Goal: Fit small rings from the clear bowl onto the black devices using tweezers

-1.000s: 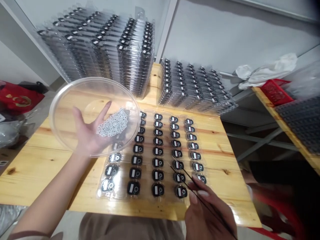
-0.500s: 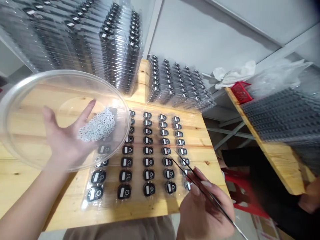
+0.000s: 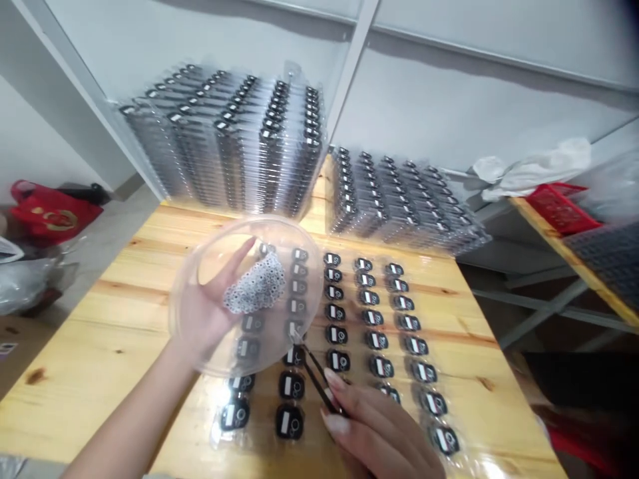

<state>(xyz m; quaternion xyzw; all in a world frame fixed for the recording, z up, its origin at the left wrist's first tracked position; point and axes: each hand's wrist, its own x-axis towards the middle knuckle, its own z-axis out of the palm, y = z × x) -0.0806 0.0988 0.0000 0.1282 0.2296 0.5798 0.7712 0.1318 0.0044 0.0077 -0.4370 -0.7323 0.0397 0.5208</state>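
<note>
Head view: the left hand (image 3: 212, 316), spread wide, is supporting the clear bowl (image 3: 178, 299) from beneath, small rings (image 3: 257, 285) lying heaped inside; the right hand (image 3: 379, 426) is pinching tweezers (image 3: 318, 376) near the rim, tips too blurred to judge. Steady work is calling for a level bowl and light squeeze.

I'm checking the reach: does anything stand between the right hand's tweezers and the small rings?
Possibly the clear bowl: its edge overlaps the tips of the tweezers, over or behind unclear. Nothing else visible blocks the small rings.
</note>
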